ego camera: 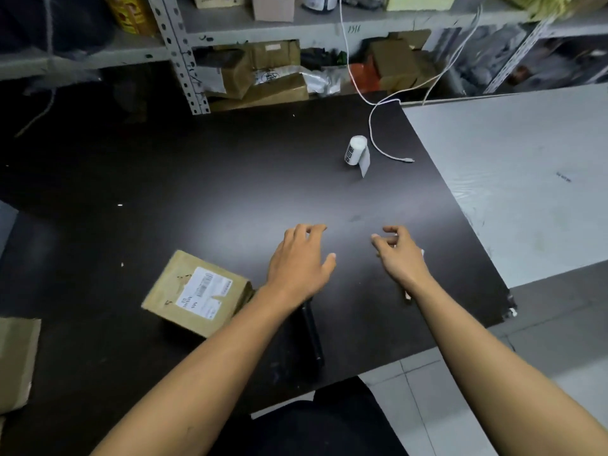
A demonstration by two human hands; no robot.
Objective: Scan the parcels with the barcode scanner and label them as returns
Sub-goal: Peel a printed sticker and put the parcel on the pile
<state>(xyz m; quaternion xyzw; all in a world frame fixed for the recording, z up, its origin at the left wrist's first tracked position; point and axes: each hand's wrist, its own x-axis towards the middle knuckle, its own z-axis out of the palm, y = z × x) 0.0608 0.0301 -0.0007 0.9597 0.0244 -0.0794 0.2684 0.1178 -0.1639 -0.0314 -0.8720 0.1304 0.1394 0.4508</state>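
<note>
Head view showed your slack, empty left hand (301,258) nearest the parcel (197,292), lying just lower left of it.

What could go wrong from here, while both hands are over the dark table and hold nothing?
1. The dark object under the left forearm lies near the table edge; the arm might knock it off.
2. The label roll stands beside a loose white cable; reaching for it might snag the cable.
3. The parcel is close to the left hand and could be pushed.
</note>
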